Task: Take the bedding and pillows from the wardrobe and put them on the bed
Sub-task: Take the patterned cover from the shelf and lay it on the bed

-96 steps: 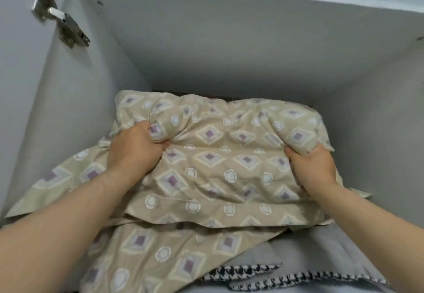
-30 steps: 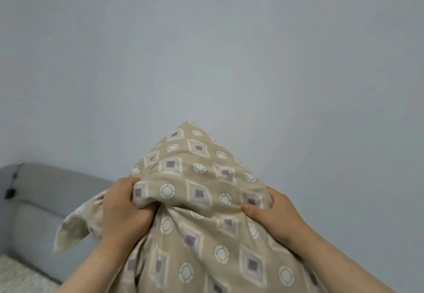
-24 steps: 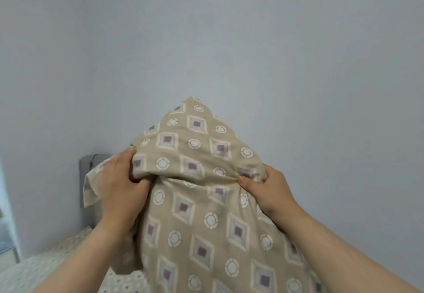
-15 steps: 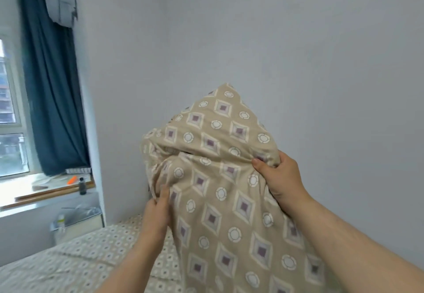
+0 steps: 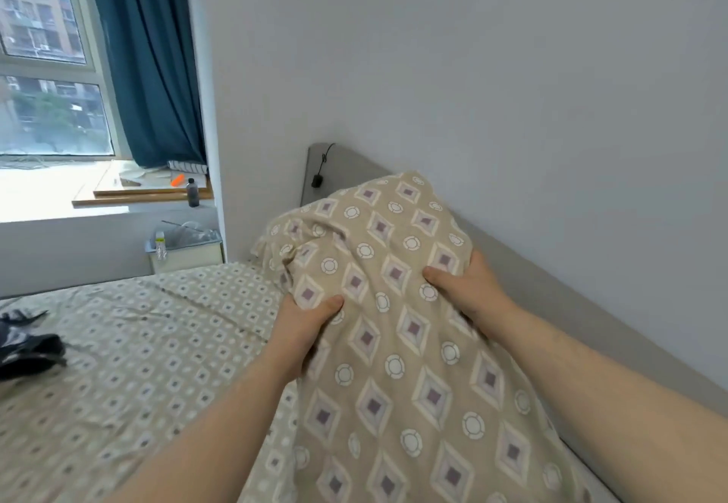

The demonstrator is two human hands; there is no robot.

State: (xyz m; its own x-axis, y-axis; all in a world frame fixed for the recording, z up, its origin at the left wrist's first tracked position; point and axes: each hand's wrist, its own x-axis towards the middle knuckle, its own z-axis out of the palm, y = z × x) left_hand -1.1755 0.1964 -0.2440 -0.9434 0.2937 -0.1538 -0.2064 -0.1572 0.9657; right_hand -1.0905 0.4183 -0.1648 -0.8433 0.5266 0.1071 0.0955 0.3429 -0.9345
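Your left hand (image 5: 305, 331) and right hand (image 5: 470, 292) each clutch a fold of the pillow (image 5: 394, 404), fingers curled into it, over the bed (image 5: 138, 345). Likely light, soft and sagging below your fingers, so grip stuffing, not loose cover.

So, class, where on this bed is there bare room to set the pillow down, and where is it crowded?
Bare sheet runs between the dark clothing at the left edge and the pillow, up to the headboard. Crowded: the left edge with that clothing, and the windowsill with its bottle and papers.
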